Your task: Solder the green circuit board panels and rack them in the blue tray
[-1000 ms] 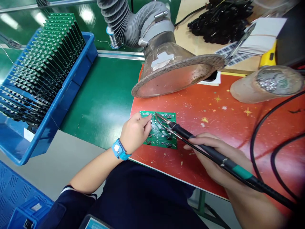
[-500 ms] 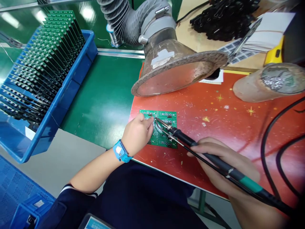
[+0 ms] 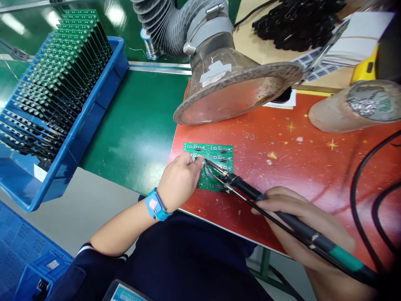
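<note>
A green circuit board (image 3: 227,152) with small parts lies flat on the red mat. My left hand (image 3: 179,180) rests over its left side, fingers curled and thumb and forefinger together near the middle. Whatever they pinch or press is hidden. In my right hand (image 3: 316,217) is a black and green soldering iron (image 3: 246,186), held like a pen, with a thin feed tube clamped along it. The iron's tip and the end of the curved tube meet close to my left fingertips, over the board. A blue strap (image 3: 157,205) circles my left wrist.
A fume extractor hood (image 3: 219,83) overhangs the mat behind the board. At left stands a blue bin (image 3: 103,96) filled with upright circuit boards (image 3: 72,46). A cylindrical container (image 3: 338,106) and looping black cables (image 3: 355,179) are at right. A solder spool (image 3: 152,48) sits behind.
The soldering iron's tip and my left fingertips have shifted slightly toward me along the board. My right hand has moved a little to the right. Both hands keep their grip.
</note>
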`<state>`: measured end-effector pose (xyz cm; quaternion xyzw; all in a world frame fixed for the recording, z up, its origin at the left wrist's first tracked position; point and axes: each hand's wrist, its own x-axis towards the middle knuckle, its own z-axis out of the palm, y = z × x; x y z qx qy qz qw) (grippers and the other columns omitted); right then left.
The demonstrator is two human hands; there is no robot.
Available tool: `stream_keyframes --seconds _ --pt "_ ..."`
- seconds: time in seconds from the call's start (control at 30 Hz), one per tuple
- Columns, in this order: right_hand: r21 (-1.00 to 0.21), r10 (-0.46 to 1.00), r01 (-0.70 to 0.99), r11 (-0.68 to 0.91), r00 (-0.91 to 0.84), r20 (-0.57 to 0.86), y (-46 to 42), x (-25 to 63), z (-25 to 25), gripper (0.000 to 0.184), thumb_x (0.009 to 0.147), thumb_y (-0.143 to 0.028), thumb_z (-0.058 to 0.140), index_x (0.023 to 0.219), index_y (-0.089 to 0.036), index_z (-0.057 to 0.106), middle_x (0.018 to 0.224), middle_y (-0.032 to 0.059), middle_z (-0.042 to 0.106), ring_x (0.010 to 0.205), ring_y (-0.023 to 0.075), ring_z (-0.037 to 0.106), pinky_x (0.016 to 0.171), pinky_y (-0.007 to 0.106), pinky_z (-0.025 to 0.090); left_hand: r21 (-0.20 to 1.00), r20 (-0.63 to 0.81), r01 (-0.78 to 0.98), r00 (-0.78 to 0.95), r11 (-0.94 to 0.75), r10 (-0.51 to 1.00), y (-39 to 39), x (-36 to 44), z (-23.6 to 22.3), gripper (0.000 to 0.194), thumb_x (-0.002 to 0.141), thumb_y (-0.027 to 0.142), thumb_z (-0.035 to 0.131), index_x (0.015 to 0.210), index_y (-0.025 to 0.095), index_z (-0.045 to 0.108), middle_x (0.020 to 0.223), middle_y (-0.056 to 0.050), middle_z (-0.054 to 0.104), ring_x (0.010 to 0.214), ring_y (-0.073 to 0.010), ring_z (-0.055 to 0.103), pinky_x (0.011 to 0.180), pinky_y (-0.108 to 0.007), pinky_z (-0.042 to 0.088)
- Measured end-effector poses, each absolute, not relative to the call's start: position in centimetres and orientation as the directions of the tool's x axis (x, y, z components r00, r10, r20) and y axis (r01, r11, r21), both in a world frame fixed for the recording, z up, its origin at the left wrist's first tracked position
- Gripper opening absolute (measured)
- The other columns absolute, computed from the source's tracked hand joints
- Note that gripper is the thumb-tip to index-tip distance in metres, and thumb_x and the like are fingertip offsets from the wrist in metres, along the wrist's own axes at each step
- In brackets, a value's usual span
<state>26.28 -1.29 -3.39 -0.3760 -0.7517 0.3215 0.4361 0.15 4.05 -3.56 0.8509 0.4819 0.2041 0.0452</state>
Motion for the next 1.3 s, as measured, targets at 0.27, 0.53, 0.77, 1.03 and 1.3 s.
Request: stream_keyframes --seconds 0.27,0.53,0.77,1.03,1.3 --pt "-0.847 0.895 0.305 0.435 -0.251 0.37 -1.4 26.3 -3.1 0.03 0.09 0.002 0.06 0.11 -0.02 0.064 0.088 0.0034 0.061 0.081 0.016 0.061 0.067 0.033 0.049 0.517 0.308 0.717 0.354 -0.468 0.883 3.1 -2.9 -2.0 0.034 0.104 0.009 0.046 0.129 -0.005 0.065 0.082 -0.008 0.053 0.075 -0.0138 0.054 0.071 -0.026 0.054" --pt "-0.831 0.865 0.283 0.478 -0.317 0.389 -0.1 25.4 -2.7 0.03 0.093 -0.001 0.058 0.115 -0.02 0.064 0.086 0.0059 0.062 0.081 0.0176 0.063 0.067 0.032 0.053 0.677 0.192 0.713 0.069 -0.183 0.979 4.8 -4.5 -3.3 0.015 0.1 0.023 0.061 0.088 0.014 0.063 0.057 0.005 0.058 0.047 -0.0067 0.053 0.051 -0.019 0.041" --pt "-0.746 0.817 0.375 0.551 -0.423 0.392 2.5 23.0 -2.1 0.018 0.099 -0.01 0.056 0.113 -0.02 0.063 0.088 0.0031 0.067 0.08 0.0095 0.067 0.069 0.019 0.054 0.6 0.302 0.761 0.068 -0.245 0.951 6.3 -4.5 -4.2 0.014 0.094 0.02 0.067 0.081 0.014 0.066 0.057 0.003 0.055 0.048 -0.007 0.047 0.051 -0.021 0.035" --pt "-0.735 0.812 0.382 0.56 -0.429 0.395 3.5 22.0 -2.3 0.019 0.099 -0.009 0.056 0.113 -0.02 0.063 0.09 0.0024 0.068 0.08 0.0076 0.067 0.07 0.016 0.055 0.631 0.297 0.727 0.098 -0.272 0.95 6.3 -4.3 -4.3 0.019 0.096 0.022 0.067 0.079 0.014 0.065 0.058 0.004 0.056 0.047 -0.0069 0.046 0.051 -0.021 0.035" --pt "-0.762 0.836 0.38 0.524 -0.403 0.373 3.7 21.8 -2.5 0.018 0.1 -0.01 0.056 0.113 -0.02 0.063 0.09 0.0016 0.068 0.079 0.0075 0.067 0.07 0.016 0.054 0.657 0.237 0.716 0.101 -0.236 0.966 7.0 -4.1 -4.9 0.016 0.094 0.023 0.065 0.08 0.016 0.067 0.059 0.002 0.056 0.053 -0.0097 0.049 0.056 -0.024 0.038"
